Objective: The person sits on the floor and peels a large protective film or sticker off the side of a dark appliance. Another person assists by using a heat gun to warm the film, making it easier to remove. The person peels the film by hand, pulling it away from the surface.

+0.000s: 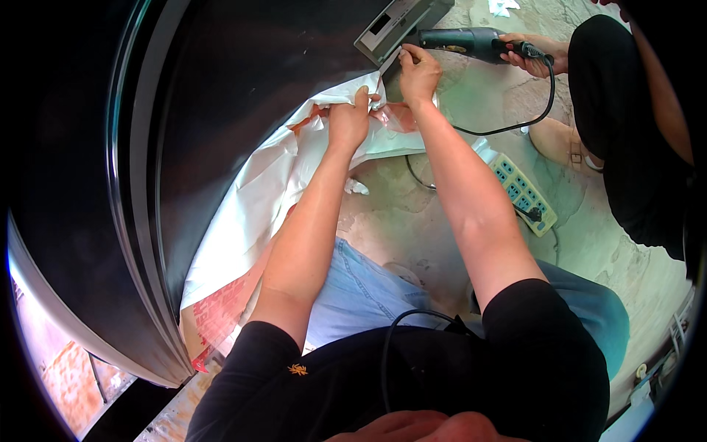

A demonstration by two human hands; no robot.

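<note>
My left hand (pixel 349 121) is closed on the upper end of a crumpled white sheet (pixel 250 191), its thumb pointing up. The sheet hangs along the curved lower edge of a large glossy dark panel (pixel 243 81). Close to the left hand the sheet folds over, showing reddish and see-through parts. My right hand (pixel 420 76) is pinched at the lower corner of a grey boxy fixture (pixel 401 26); what its fingertips hold is too small to tell. Just beside it, another person's hand (pixel 534 55) holds a black hair dryer (pixel 468 43), its nozzle close to the fixture.
A pale power strip (pixel 524 193) with several sockets and a plug lies on the stone floor (pixel 383 214) right of my right forearm. The dryer's black cord (pixel 551 96) loops above it. The other person's shoe (pixel 560 144) stands at the right. White scraps (pixel 356 187) lie about.
</note>
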